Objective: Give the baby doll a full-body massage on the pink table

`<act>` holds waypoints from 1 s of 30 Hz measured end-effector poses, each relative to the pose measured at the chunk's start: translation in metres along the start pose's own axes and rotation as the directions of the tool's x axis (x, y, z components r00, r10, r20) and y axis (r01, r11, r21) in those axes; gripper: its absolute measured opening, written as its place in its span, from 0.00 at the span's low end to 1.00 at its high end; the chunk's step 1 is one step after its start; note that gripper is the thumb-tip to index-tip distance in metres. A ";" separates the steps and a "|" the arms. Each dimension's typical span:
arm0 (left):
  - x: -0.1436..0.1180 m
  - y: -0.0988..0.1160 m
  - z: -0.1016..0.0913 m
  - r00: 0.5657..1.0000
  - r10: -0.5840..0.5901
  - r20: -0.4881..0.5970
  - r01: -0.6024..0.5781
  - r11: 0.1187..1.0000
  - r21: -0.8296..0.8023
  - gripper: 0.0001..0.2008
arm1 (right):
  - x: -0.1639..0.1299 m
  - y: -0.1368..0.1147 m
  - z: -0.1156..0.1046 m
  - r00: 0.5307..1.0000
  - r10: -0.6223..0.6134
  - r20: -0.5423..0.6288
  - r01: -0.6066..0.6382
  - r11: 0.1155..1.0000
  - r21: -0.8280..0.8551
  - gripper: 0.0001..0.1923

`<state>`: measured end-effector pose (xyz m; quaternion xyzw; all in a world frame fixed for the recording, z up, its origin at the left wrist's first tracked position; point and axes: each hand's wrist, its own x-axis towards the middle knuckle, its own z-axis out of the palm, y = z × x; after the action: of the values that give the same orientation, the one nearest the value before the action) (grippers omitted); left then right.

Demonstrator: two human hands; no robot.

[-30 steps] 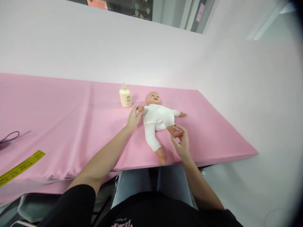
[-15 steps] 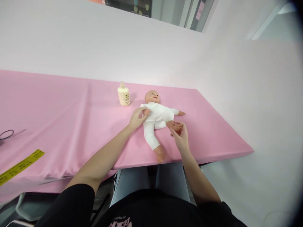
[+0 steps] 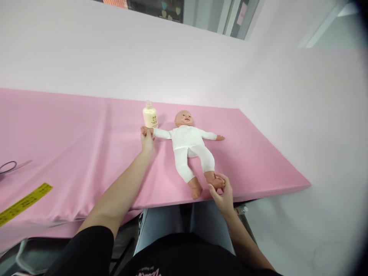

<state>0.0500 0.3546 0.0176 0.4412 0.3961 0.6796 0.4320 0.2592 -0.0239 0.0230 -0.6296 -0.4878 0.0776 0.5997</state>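
A baby doll (image 3: pixel 186 138) with a white cloth body lies on its back on a pink-covered table (image 3: pixel 258 161), head toward the wall. My left hand (image 3: pixel 147 141) is closed around the doll's hand on the left side, and that arm is stretched straight out sideways. Down near the table's front edge, my right hand (image 3: pixel 224 193) grips the doll's foot on the right, with that leg extended. The doll's other arm and leg lie loose on the cover. A lotion bottle (image 3: pixel 150 115) in pale yellow stands just behind my left hand.
A yellow printed strip (image 3: pixel 25 203) runs along the front left of the table. Farther left lies a dark loop (image 3: pixel 8 166), cut off by the frame. A white wall (image 3: pixel 115 53) rises behind the table, with a window (image 3: pixel 207 15) above it.
My left hand has drawn the doll's arm from across its chest out to the left. My right hand has brought the bent leg down toward the front edge, straightening it.
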 end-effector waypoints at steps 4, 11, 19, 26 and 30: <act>-0.009 0.007 0.003 0.999 0.038 0.007 -0.038 0.999 0.018 0.17 | 0.019 -0.010 -0.006 0.984 -0.177 -0.003 0.176 0.981 -0.087 0.18; -0.068 0.042 0.030 0.516 0.262 0.815 -0.682 0.702 0.206 0.13 | 0.104 -0.019 0.035 0.976 -0.112 0.190 0.110 0.994 0.019 0.20; -0.052 0.034 0.023 0.794 0.309 0.523 -0.483 0.844 0.234 0.13 | 0.066 -0.009 0.019 0.978 -0.152 0.140 0.157 0.987 -0.025 0.22; -0.015 0.011 0.009 0.999 -0.035 -0.002 0.035 0.999 0.017 0.13 | 0.022 0.001 -0.011 0.900 -0.383 0.209 0.411 0.904 -0.115 0.17; -0.034 0.026 0.015 0.950 0.230 0.211 -0.264 0.952 0.153 0.14 | 0.062 0.000 -0.004 0.933 -0.242 0.266 0.272 0.959 -0.082 0.21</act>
<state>0.0662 0.3167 0.0367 0.5877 0.3537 0.6446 0.3377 0.2933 0.0171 0.0546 -0.5794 -0.6421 0.0494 0.4995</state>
